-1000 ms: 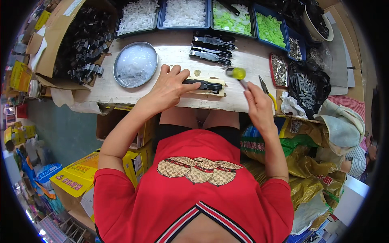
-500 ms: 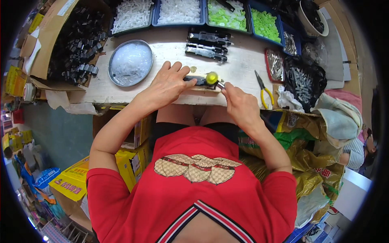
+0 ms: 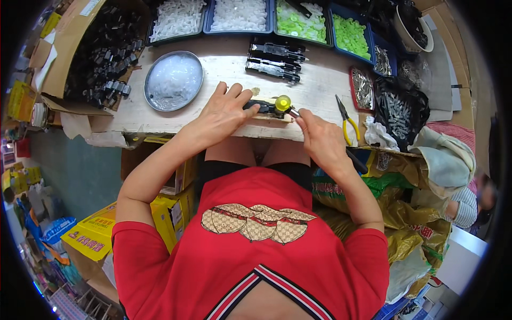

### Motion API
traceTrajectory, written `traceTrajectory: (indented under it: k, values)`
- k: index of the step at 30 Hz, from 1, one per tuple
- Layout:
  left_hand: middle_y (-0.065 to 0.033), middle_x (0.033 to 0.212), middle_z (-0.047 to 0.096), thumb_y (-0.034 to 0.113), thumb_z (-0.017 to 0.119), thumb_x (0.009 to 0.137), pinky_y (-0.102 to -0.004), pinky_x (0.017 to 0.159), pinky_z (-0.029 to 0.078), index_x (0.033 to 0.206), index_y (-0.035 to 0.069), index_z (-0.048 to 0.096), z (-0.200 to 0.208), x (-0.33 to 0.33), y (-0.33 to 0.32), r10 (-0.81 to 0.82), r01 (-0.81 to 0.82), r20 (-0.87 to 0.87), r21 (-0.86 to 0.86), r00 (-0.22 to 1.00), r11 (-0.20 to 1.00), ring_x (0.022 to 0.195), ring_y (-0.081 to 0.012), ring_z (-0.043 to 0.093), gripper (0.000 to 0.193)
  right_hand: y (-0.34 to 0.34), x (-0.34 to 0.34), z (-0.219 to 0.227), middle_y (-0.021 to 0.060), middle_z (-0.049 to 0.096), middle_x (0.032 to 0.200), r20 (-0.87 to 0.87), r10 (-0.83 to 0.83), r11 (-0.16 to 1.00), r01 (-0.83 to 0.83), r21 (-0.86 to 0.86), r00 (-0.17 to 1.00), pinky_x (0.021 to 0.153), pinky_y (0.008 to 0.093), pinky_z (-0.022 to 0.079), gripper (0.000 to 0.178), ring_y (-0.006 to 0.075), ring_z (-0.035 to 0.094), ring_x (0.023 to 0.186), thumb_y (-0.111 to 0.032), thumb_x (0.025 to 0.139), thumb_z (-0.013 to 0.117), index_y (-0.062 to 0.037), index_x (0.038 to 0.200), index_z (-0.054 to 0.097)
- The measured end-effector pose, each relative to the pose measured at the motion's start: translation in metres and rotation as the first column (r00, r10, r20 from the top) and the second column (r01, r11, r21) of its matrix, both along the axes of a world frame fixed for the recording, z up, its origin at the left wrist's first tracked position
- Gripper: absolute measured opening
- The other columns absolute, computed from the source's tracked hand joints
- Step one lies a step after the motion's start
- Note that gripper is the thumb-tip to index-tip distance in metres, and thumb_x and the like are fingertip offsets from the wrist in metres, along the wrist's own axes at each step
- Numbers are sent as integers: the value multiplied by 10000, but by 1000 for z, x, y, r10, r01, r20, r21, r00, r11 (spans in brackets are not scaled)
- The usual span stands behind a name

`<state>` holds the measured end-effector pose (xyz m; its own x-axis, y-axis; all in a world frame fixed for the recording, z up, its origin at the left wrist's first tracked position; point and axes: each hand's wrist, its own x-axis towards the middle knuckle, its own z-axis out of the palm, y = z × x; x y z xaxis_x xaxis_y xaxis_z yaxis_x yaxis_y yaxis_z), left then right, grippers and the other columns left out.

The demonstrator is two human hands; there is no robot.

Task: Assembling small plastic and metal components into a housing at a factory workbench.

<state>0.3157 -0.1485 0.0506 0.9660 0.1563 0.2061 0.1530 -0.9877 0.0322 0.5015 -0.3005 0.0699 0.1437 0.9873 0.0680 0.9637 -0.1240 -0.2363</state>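
At the table's front edge, my left hand [image 3: 223, 113] pins down a small black part [image 3: 262, 106] with its thumb, the other fingers stretched past it. My right hand [image 3: 322, 137] is closed round the handle of a hammer [image 3: 282, 103]. Its yellow, rounded head sits over the right end of the black part; whether they touch I cannot tell. The hammer's dark handle end shows below my right wrist. A thin strip of wood or metal lies under the part, mostly hidden. Several finished-looking black assemblies [image 3: 274, 62] lie side by side farther back.
Pliers with yellow handles [image 3: 347, 120] lie to the right, beside a red tray of metal pins [image 3: 362, 88] and a black bag of grey parts [image 3: 396, 109]. A round metal dish [image 3: 173, 80] and a carton of black clips [image 3: 106, 58] stand left. Bins of white and green pieces [image 3: 349, 36] line the back.
My right hand has shifted slightly right and tilted, and the hammer's handle end now shows below the wrist. My left hand stays on the black part.
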Motion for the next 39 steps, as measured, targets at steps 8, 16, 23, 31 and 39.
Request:
traceTrajectory:
  k: [8, 16, 23, 31, 39]
  values:
    - [-82, 839, 510, -39, 557, 637, -353, 700, 388, 1063, 101, 616, -3, 4, 11, -24, 26, 10, -243, 1000, 970, 827, -251, 474, 453, 0, -7, -12, 118, 574, 661, 32, 10, 1000, -10, 23, 999, 458, 420, 442, 173, 327, 564, 523, -196, 865, 487, -83, 995, 500]
    - [-81, 809, 531, -46, 584, 587, -370, 699, 446, 1122, 71, 521, -12, -1, 9, 245, -154, 129, -489, 961, 858, 800, -263, 487, 551, 17, -13, 12, 86, 582, 711, -163, 158, 893, -70, 444, 974, 556, 340, 402, 209, 260, 563, 662, -129, 818, 562, -33, 1004, 548]
    - [-68, 823, 550, -10, 627, 613, -348, 691, 380, 1182, 73, 497, -30, -11, 0, 331, -159, 274, -502, 903, 850, 778, -249, 458, 589, 35, -21, 3, 117, 593, 683, -270, 113, 922, 1, 387, 956, 542, 428, 452, 142, 316, 582, 603, -195, 854, 511, -63, 902, 528]
    - [-45, 916, 583, 32, 593, 684, -371, 742, 316, 1110, 53, 534, -36, -12, -23, 422, -288, 476, -329, 772, 899, 856, -216, 497, 431, 63, -9, 9, 188, 576, 608, -135, -14, 999, 9, -37, 991, 535, 483, 424, 169, 380, 573, 601, -237, 885, 462, -83, 873, 531]
    - [-103, 1145, 541, 78, 534, 720, -412, 934, 306, 1029, 24, 591, -53, 8, -75, 331, -224, 434, -279, 838, 934, 1127, -245, 472, 319, 66, -31, -1, 114, 610, 691, -135, 208, 957, -173, 234, 969, 523, 404, 464, 144, 311, 599, 615, -219, 864, 504, -83, 894, 543]
